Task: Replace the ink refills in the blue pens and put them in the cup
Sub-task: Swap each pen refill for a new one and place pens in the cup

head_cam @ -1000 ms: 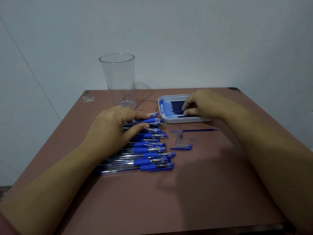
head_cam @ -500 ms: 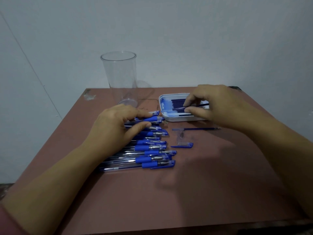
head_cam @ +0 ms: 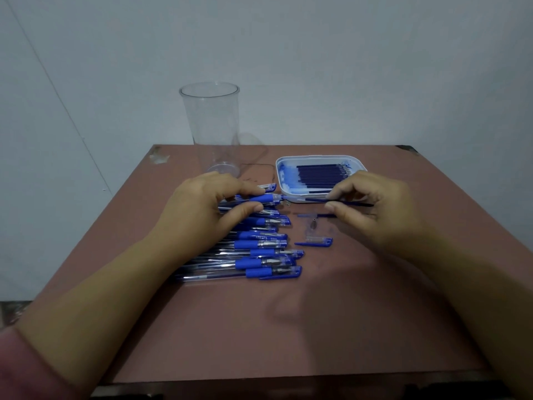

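Note:
Several blue pens [head_cam: 259, 246] lie in a row at the middle of the brown table [head_cam: 288, 327]. My left hand [head_cam: 207, 209] grips one pen barrel [head_cam: 265, 198] at the top of the row, between thumb and fingers. My right hand [head_cam: 375, 209] pinches a thin dark blue refill [head_cam: 317, 200], which points left toward that pen. A white tray [head_cam: 281, 180] behind it holds several more refills [head_cam: 320, 176]. A clear plastic cup [head_cam: 212, 128] with nothing in it stands upright at the back.
Under my right hand lie another refill [head_cam: 311, 215], a small metal tip [head_cam: 313, 225] and a blue-clipped pen cap [head_cam: 317, 241]. A grey wall rises just behind the table. A torn patch [head_cam: 158, 157] marks the back left corner.
My right hand has lifted one refill out of the tray and drawn it toward me and to the left, closer to the pen in my left hand. My left hand has stayed put.

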